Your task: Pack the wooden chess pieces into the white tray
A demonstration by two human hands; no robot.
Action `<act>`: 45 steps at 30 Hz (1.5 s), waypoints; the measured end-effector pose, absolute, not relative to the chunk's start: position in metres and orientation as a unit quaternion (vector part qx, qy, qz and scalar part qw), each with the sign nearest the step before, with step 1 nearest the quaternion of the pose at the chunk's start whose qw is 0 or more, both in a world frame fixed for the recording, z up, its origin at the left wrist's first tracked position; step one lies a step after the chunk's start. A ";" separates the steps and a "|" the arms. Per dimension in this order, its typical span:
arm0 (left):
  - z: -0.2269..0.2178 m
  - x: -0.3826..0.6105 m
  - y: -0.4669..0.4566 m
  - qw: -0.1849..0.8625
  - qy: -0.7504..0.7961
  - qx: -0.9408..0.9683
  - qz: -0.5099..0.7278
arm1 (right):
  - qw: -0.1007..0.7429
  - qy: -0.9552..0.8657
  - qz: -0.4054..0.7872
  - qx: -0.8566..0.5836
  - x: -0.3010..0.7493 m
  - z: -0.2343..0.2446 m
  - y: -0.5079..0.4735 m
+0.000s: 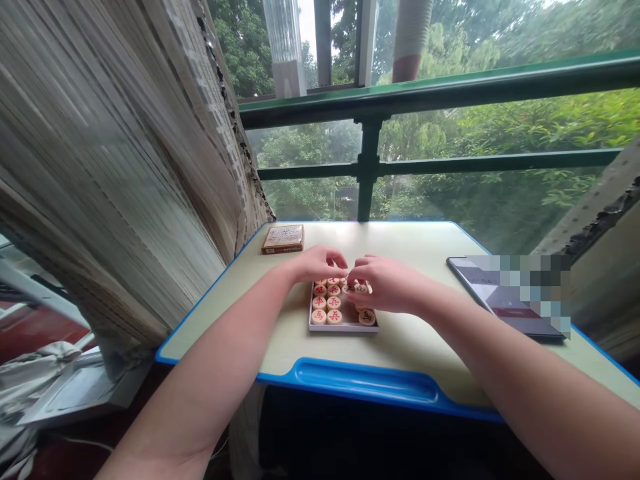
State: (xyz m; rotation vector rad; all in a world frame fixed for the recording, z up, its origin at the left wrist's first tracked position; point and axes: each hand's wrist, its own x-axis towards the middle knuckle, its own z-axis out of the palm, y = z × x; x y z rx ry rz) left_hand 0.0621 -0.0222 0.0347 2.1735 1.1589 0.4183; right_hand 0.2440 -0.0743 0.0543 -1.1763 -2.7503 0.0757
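Note:
A small white box (340, 326) of round wooden chess pieces (327, 309) with red characters lies in the middle of the blue-edged desk (415, 373). My left hand (320, 262) hovers over the box's far left corner, fingers curled down onto the pieces. My right hand (383, 282) covers the box's right half, fingers bent and pinched on a piece (361, 288) near the top row. Both hands meet over the far end of the box, hiding the pieces beneath them.
The box's lid (283, 238) lies at the desk's far left. A dark tablet (505, 299) rests on the right side. A striped curtain (125, 167) hangs close on the left. A green window railing (430, 90) runs behind the desk.

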 end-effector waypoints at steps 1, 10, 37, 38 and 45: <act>0.034 0.062 -0.022 0.315 0.441 0.826 0.157 | 0.073 -0.919 0.017 -0.387 0.243 0.054 -0.075; 0.035 0.063 -0.020 0.285 0.455 0.830 0.154 | 0.075 -0.922 -0.026 -0.378 0.237 0.049 -0.081; 0.060 0.050 -0.031 0.547 0.376 0.726 0.178 | 0.199 -0.883 -0.032 -0.424 0.243 0.053 -0.075; 0.060 0.049 -0.031 0.542 0.379 0.728 0.182 | 0.201 -0.887 -0.026 -0.416 0.244 0.054 -0.076; 0.063 0.049 -0.033 0.535 0.393 0.730 0.165 | 0.225 -0.910 0.012 -0.349 0.249 0.055 -0.075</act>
